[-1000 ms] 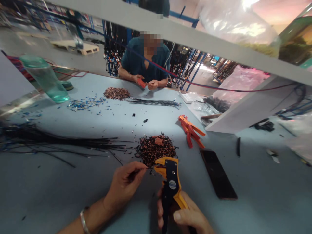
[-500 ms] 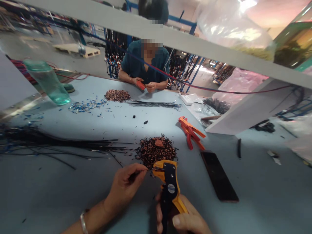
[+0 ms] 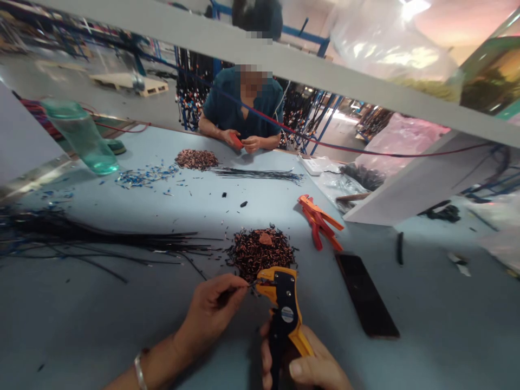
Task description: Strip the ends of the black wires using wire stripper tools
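My right hand [image 3: 300,357] is wrapped round the handles of a yellow and black wire stripper [image 3: 286,303], its jaws pointing left. Between thumb and fingertips, my left hand [image 3: 215,309] pinches a thin dark wire [image 3: 252,283] whose tip is at the stripper's jaws. Most of that wire is hidden by my fingers. Just beyond the jaws lies a heap of black and copper-coloured wire scraps [image 3: 260,252]. To the left, a bundle of long black wires [image 3: 122,235] is spread on the table [image 3: 162,206].
Red and orange pliers [image 3: 320,222] and a dark phone [image 3: 368,295] lie to the right. A green bottle [image 3: 87,138] stands at the back left, near scattered blue-tipped pieces [image 3: 148,174]. Across the table a person [image 3: 246,108] holds a red tool [image 3: 235,142]. A white beam [image 3: 325,70] crosses above.
My hands and the stripper stay almost in place, the view shifting only slightly. Across the table, the person's red tool has tilted a little.
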Demonstrator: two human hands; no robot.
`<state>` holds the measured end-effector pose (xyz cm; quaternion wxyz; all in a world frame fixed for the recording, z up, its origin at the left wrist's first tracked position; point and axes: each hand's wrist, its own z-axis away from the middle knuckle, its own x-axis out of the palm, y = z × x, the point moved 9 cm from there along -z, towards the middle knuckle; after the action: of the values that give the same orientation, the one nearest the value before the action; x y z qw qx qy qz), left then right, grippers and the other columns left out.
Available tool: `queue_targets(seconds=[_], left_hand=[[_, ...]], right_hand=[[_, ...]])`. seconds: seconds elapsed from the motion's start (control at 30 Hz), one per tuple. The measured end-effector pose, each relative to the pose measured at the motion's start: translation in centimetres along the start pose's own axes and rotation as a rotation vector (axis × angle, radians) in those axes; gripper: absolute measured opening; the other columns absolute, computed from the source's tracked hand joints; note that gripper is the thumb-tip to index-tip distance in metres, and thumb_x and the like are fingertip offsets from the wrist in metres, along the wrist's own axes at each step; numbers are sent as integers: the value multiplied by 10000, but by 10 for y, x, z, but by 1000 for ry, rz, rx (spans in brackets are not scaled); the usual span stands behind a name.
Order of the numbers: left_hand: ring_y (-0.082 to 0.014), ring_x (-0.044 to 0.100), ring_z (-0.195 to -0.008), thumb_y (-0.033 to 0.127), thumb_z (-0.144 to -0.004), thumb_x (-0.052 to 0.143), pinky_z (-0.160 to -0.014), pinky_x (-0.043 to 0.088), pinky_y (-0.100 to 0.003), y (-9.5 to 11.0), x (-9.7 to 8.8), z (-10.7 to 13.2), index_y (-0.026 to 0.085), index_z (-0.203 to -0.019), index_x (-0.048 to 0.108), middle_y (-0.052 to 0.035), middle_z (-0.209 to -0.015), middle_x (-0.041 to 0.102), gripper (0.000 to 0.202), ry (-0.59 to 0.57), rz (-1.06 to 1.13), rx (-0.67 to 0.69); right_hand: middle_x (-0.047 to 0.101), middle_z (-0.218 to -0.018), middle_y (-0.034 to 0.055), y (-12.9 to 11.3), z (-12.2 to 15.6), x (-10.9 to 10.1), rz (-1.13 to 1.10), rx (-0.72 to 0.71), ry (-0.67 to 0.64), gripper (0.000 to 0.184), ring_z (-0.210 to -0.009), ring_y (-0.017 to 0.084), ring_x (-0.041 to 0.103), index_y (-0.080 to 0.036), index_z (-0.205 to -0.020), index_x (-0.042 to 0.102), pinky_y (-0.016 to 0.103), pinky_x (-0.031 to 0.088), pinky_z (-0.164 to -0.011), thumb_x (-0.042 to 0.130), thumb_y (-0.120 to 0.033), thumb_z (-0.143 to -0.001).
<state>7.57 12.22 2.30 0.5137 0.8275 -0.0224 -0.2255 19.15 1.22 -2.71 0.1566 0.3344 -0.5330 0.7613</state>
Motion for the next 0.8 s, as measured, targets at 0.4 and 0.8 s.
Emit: queue_targets(seconds=[0.4,0.8], left_hand=[[-98,532,-463,160,-853,566,-446,407,-168,3,1,0,163,-734,714,15,-549,640,190,-3,-7,12],[-93,509,-445,137,-847,589,-435,395,-166,5,1,2,145,-782,724,15,-538,631,150,6,16,48]], right_hand=[[711,-934,100,4,5,1,-32,89,62,493,-826,235,692,-110,-1132,582,373,501,-771,739,-261,-690],[682,-905,82,6,2,2,27,79,8,507,-782,219,678,-115,-1124,569,363,481,-750,754,-308,-692]])
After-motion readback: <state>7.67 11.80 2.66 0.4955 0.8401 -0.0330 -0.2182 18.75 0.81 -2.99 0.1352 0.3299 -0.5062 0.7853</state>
